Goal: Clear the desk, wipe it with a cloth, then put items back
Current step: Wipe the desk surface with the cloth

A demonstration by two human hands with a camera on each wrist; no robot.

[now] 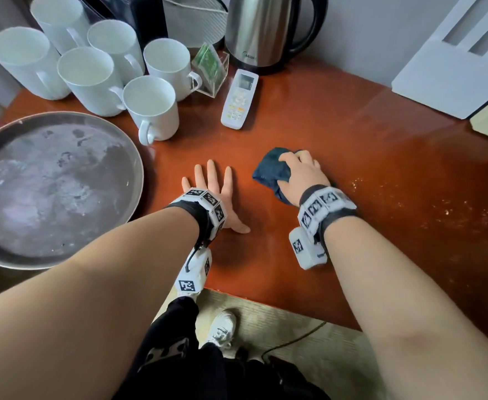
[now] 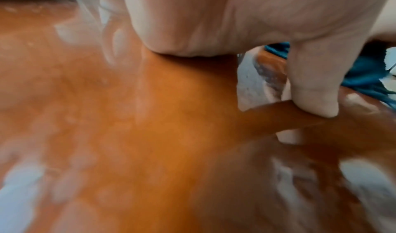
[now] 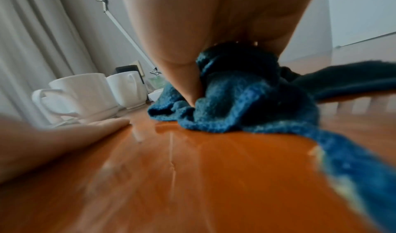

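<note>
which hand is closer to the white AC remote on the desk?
Left, narrowly. The left hand lies flat on the orange-brown desk, its fingertips pointing toward the white rectangular remote control. The right hand, gripping the dark blue cloth, sits right of it.

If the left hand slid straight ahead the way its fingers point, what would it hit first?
Probably the nearest white mug: the left hand lies flat on the desk, fingers aimed roughly at it. The remote sits slightly right.

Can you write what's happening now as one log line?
step: wiping | right hand: grips cloth on desk | left hand: flat on desk
</note>
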